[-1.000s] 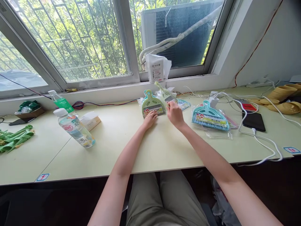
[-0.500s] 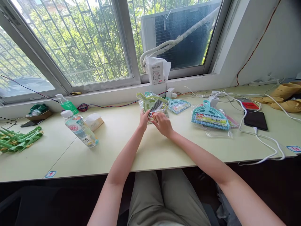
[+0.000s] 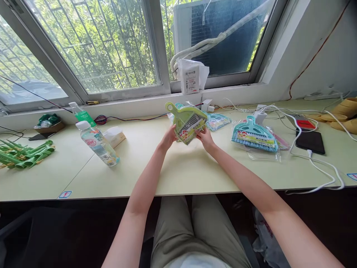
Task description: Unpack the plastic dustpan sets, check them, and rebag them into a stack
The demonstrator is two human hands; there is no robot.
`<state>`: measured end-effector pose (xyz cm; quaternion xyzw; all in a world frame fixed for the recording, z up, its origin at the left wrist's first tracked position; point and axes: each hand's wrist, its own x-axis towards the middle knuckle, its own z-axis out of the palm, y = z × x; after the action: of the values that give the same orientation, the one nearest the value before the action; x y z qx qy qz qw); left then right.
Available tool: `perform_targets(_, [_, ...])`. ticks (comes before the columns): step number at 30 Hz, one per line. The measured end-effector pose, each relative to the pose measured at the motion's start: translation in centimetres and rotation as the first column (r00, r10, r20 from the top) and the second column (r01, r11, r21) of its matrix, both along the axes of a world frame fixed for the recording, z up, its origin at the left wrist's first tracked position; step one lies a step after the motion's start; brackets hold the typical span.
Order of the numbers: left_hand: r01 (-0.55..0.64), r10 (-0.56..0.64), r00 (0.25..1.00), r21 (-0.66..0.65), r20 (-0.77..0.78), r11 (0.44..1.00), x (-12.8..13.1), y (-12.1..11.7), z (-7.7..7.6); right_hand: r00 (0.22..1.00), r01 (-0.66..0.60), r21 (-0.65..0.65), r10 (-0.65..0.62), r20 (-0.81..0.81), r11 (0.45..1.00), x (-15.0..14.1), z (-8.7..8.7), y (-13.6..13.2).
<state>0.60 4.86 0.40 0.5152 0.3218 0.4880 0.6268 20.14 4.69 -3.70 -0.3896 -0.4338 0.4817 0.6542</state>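
Observation:
A green dustpan and brush set [image 3: 188,121] is tilted up above the table, its round-holed handle pointing to the upper left. My left hand [image 3: 169,137] is closed on its lower left edge. At the lower right corner, my right hand [image 3: 205,139] grips the same set by its yellow label. Just behind it, partly covered, lies a blue dustpan and brush set [image 3: 219,121]. Another blue dustpan and brush set [image 3: 253,134] in clear plastic rests on the table to the right of my right hand.
To the left stand a clear drink bottle [image 3: 97,144], a green-labelled bottle [image 3: 85,116] and a tissue pack [image 3: 115,137]. Green rolled pieces [image 3: 26,154] lie farther left. White cables [image 3: 320,163] and a black phone [image 3: 310,141] are on the right. A white package [image 3: 192,79] stands on the sill.
My right hand has brought the green brush down against the green dustpan. Both hands have then lifted and tilted the set, and my right hand has shifted to its right corner.

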Motion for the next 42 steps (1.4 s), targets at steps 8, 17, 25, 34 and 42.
perform_targets(8, [-0.267,0.269,0.962,-0.041,0.047,0.963,-0.4,1.4,-0.2,1.000,-0.016,0.006,0.016,0.014,1.000,0.0,1.1,-0.6])
perform_targets(17, [-0.560,0.556,0.822,0.000,0.123,0.828,-3.3,3.0,0.4,0.990,-0.135,-0.005,0.135,0.041,0.991,-1.9,2.5,-2.2])
perform_targets(25, [-0.706,0.842,0.539,0.523,-0.041,0.477,-5.4,1.6,1.4,0.976,-0.164,-0.064,0.171,0.134,0.984,-1.5,2.4,-2.1])
perform_targets(34, [-0.686,0.837,0.472,0.481,-0.278,0.546,-6.6,2.7,1.4,0.952,-0.204,-0.075,0.216,0.216,0.976,-0.5,2.5,-1.7])
perform_targets(42, [-0.926,0.787,-0.182,0.373,-0.589,0.065,-13.8,-0.3,0.0,0.997,0.009,-0.046,-0.012,-0.079,0.999,2.3,2.1,-0.1])
